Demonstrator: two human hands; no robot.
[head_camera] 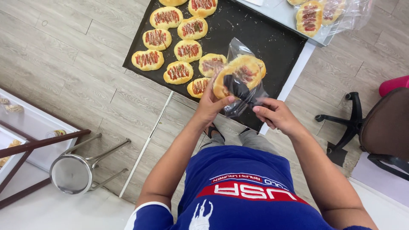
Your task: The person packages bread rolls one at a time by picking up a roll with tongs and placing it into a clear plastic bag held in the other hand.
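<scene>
Black baking tray (272,42) sits on a white table (298,70). Nine oval buns (167,17) with red sauce stripes lie in the tray's left half, in loose rows; right half bare. Bagged buns (317,12) in clear plastic rest at the table's far right corner. Metal stool (72,172) stands on the grey wood-look floor (64,51), lower left. White display case (30,123) with a dark brown frame at the left edge. Office chair (379,127), brown seat, black wheeled base, right. Pink object (394,84) just above the chair, unclear what.
</scene>
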